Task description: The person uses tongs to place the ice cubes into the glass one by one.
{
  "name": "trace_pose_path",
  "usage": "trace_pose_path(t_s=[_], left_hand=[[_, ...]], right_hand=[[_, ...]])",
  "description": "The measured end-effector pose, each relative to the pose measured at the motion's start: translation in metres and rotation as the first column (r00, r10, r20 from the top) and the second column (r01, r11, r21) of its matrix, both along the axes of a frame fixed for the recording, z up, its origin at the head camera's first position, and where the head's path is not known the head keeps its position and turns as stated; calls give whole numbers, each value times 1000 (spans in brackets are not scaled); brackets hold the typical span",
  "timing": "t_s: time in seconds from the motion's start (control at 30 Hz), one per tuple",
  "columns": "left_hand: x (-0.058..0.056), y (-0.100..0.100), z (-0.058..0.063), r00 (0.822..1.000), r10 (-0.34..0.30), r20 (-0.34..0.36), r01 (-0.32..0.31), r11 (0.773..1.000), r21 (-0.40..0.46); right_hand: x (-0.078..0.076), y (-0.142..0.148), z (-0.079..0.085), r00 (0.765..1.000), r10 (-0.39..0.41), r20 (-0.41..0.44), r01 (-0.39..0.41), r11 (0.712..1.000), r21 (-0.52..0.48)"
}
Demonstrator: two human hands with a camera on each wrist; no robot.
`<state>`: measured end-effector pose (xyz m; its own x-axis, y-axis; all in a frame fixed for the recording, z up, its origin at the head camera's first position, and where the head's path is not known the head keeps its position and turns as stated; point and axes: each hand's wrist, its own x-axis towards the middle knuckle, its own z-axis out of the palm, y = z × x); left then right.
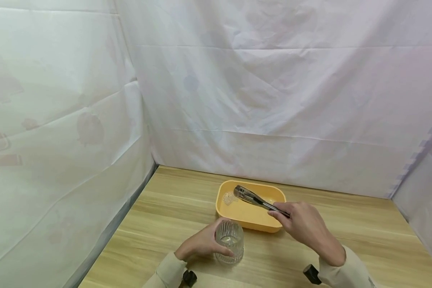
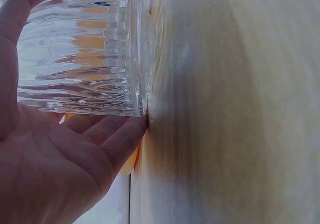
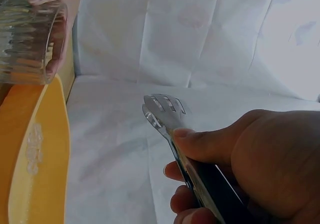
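Note:
My left hand (image 1: 203, 242) holds a clear ribbed drinking glass (image 1: 234, 247), its thumb on the near side and the fingers round the far side. The glass stands upright on the wooden table, and something clear shows low inside it. My right hand (image 1: 306, 224) grips a pair of metal tongs (image 1: 250, 197) by the handle, thumb on top. The tongs' slotted heads (image 3: 162, 107) lie close together above a yellow plastic tray (image 1: 252, 224), with nothing visible between them. Small clear pieces (image 1: 229, 198) sit in the tray's left end, and another clear bit lies toward its right end.
The tray stands just behind the glass, near the back of the wooden table (image 1: 158, 216). White cloth (image 1: 273, 100) hangs behind the table and along both sides. Dark wrist devices (image 1: 312, 274) sit at both cuffs.

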<state>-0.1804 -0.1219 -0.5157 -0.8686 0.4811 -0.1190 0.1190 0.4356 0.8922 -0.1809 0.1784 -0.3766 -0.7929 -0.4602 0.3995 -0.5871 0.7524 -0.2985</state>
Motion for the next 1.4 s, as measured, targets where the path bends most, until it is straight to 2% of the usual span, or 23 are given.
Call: trace_pose_path(t_s=[0.13, 0.5, 0.83, 1.07, 1.4], left_hand=[[0, 0, 1, 1000, 3, -2, -3, 1000, -4], [1, 1, 2, 1000, 8, 16, -8, 1000, 4], [1, 1, 1, 1000, 3, 27, -3, 1000, -5], [2, 1, 2, 1000, 2, 11, -2, 1000, -12], [1, 2, 0, 1000, -8, 9, 8, 1000, 5]], right_hand=[[5, -1, 2, 999, 27, -25, -28, 1000, 0], [13, -3, 2, 996, 92, -20, -92, 996, -8], [20, -5, -1, 994, 102, -31, -103, 995, -6], [22, -6, -2, 993, 120, 2, -120, 993, 0], [24, -6, -6, 990, 140, -20, -141, 990, -8]])
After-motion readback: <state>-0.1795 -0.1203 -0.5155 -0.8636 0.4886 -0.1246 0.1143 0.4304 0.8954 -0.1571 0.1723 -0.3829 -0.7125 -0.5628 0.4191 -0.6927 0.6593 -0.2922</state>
